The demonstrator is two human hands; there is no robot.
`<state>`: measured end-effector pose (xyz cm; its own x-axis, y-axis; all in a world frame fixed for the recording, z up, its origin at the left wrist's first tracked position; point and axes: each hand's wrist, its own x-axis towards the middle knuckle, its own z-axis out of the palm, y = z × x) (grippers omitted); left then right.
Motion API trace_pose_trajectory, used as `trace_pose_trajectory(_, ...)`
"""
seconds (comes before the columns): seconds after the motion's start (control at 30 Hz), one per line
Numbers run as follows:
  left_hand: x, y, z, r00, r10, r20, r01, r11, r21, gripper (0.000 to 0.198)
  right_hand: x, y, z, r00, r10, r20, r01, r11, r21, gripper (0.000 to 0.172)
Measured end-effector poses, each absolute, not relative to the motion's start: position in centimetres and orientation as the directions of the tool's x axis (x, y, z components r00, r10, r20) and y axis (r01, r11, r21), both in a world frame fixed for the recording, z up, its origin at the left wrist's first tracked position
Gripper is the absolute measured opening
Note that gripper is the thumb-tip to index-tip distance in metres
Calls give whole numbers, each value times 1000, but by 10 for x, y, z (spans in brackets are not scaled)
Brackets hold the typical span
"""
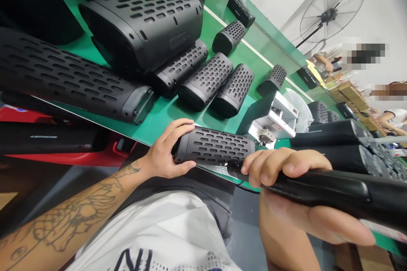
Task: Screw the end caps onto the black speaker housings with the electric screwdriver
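My left hand [168, 148] grips one end of a black housing [219, 146] with rows of oval slots, thumb below and fingers on top. The housing lies on its side at the near edge of the green table. Wrapped around a long black electric screwdriver [321, 186] is my right hand [282, 169]. The tool's narrow end points left and meets the housing's lower right side in view; its very tip is hard to make out. Just beyond stands a small silver and black machine [273, 118].
Several similar slotted housings [206, 80] stand and lie on the green table [165, 114]. Long black casings [330, 156] are stacked at right. A red bin [117, 156] sits below the table at left. A fan [329, 15] and co-workers [392, 120] are farther off.
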<state>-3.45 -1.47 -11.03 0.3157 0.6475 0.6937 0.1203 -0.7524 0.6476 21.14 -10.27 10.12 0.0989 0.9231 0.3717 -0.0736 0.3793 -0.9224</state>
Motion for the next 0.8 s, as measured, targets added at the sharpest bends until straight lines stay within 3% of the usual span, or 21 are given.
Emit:
trace_pose_trajectory(0.1, -35, -15, -109, 329, 640, 695, 116, -757, 643, 93, 206, -106, 101, 106, 921, 374, -48, 381, -923, 49)
trace_pose_trajectory(0.27, -34, -16, -106, 323, 634, 702, 114, -763, 636, 92, 192, -114, 99, 153, 879, 452, 44, 451, -891, 35)
trace_pose_trajectory(0.4, -34, -15, -105, 338, 623, 705, 113, -771, 627, 93, 192, -108, 93, 64, 883, 465, 32, 464, -885, 33)
trace_pose_trajectory(0.57, -34, -15, -103, 351, 622, 700, 118, -771, 626, 92, 204, -100, 86, -22, 898, 438, -5, 438, -899, 49)
trace_pose_trajectory(0.8, -33, -16, -105, 332, 634, 699, 118, -763, 636, 93, 207, -102, 79, -69, 891, 449, 13, 451, -893, 47)
